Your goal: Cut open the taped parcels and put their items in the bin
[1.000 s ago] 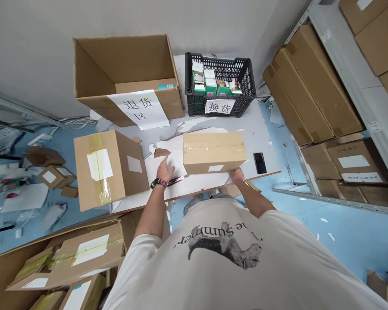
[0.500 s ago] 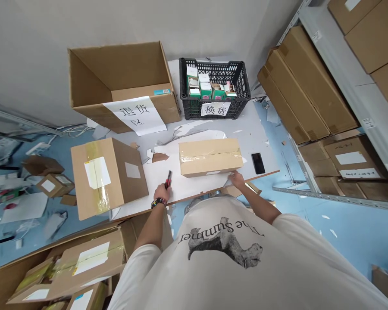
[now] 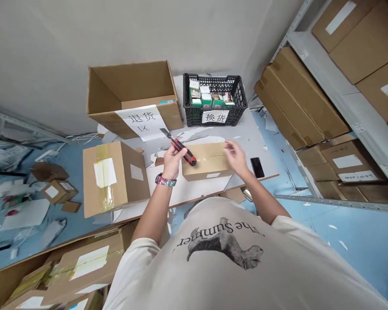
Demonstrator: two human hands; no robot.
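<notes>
Okay: left hand (image 3: 172,162) grip clamped on box cutter (image 3: 181,149), right hand (image 3: 235,157) open above taped carton (image 3: 207,167); black crate (image 3: 194,117) beyond, phone (image 3: 257,167) right.

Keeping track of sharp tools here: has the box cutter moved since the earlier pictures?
Yes: the box cutter has moved away from the person, toward the black crate. The left hand now holds it above the taped box.
</notes>
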